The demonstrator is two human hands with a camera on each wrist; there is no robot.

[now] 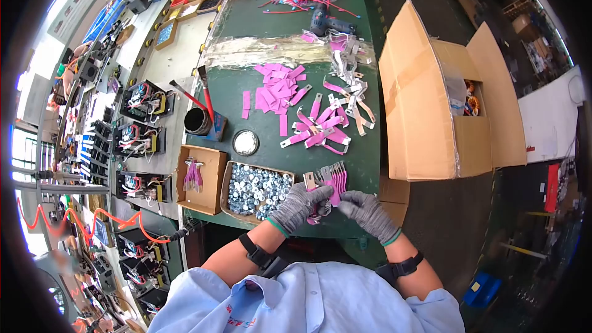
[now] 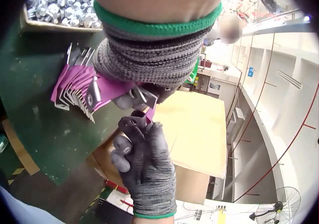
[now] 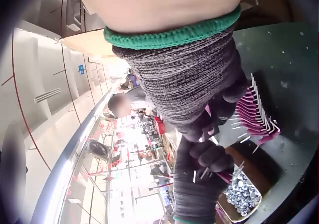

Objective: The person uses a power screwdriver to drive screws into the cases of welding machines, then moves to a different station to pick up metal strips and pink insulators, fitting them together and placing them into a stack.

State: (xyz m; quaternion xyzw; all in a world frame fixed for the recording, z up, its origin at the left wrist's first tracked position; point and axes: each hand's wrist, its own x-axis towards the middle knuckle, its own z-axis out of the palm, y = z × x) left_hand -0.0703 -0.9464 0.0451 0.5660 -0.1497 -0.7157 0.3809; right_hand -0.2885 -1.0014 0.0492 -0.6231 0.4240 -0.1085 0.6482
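Both hands wear grey knit gloves with green cuffs and meet at the table's near edge. My left hand [image 1: 302, 206] grips purple-sleeved metal strips [image 1: 310, 182] with bare, holed ends. Close to it, my right hand [image 1: 369, 209] has curled fingers; in the left wrist view, its thumb and fingertips [image 2: 158, 134] pinch the metal end of a purple-sleeved strip [image 2: 149, 114]. Between the hands, a neat row of bent purple-sleeved strips [image 1: 336, 182] lies on the table, its metal ends side by side [image 3: 254, 114]. The gloves partly hide the held strips.
Left of my hands are a box of bolts [image 1: 259, 188] and a cardboard tray [image 1: 203, 179] holding purple strips. Beyond lie loose strips [image 1: 317, 126], purple sleeves [image 1: 277, 86], a round lid [image 1: 245, 142], a brush pot [image 1: 197, 121] and a power drill [image 1: 330, 23]. A large carton [image 1: 413, 98] stands right.
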